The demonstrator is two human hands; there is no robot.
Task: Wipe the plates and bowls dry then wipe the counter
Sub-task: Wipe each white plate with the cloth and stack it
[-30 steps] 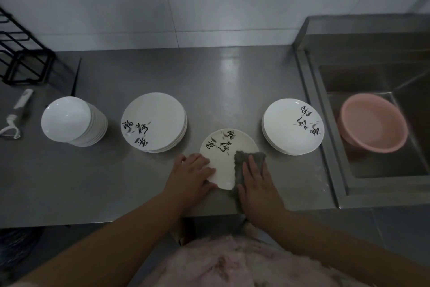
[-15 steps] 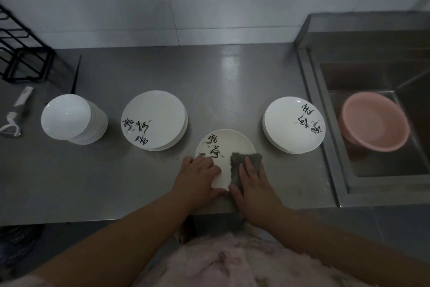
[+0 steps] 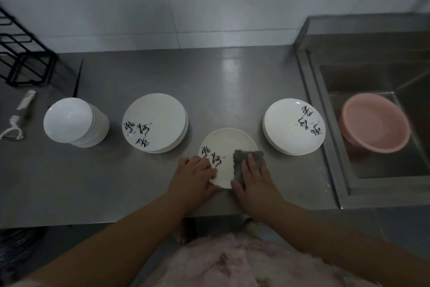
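While the single white plate (image 3: pixel 226 147) sits flat near the front edge of the steel counter (image 3: pixel 116 182), you can see black brush-style lettering on its left half and a plain, slightly glossy surface on the rest. The left hand (image 3: pixel 194 176) rests on the plate's near-left rim, fingers fairly straight and close together, covering the lower characters. The right hand (image 3: pixel 254 178) presses a grey cloth (image 3: pixel 246 158) onto the plate's right side, fingers spread flat over it, the cloth's wavy edge showing on the plate. Behind it to the left there's a stack of lettered plates (image 3: pixel 155 122), a stack of white bowls (image 3: pixel 75 122) further left, and another plate stack (image 3: pixel 293 126) on the right. Against half a second ago, the lettering has turned further round toward the left hand, and the cloth sits a touch more to the right rim.
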